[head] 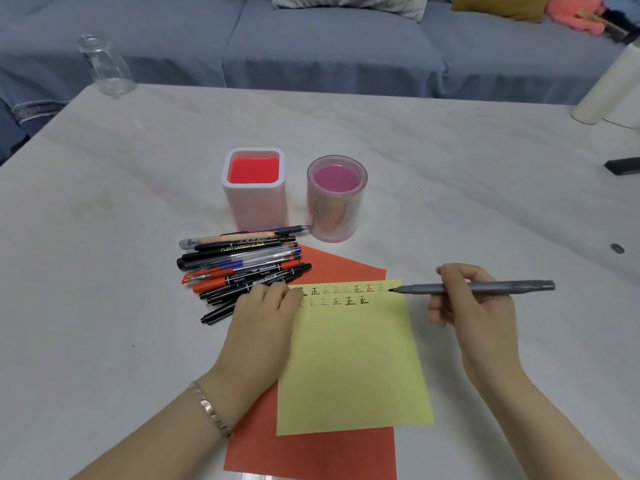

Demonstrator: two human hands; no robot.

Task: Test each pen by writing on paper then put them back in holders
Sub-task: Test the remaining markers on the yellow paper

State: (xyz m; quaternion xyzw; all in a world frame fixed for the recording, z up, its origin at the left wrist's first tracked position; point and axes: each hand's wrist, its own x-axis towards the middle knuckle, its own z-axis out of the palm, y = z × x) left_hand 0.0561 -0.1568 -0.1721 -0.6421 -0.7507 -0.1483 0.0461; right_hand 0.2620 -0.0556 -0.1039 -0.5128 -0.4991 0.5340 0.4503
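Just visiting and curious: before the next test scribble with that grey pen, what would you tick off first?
1. Grey pen held in the right hand: ok.
2. Its tip bare and pointing at the yellow paper: ok.
3. Left hand resting on the paper's top corner to steady it: ok.
4. Blank room on the paper below the marks: ok.
5. Square holder and round holder free to take pens: ok.
6. Whether this pen writes: cannot tell.
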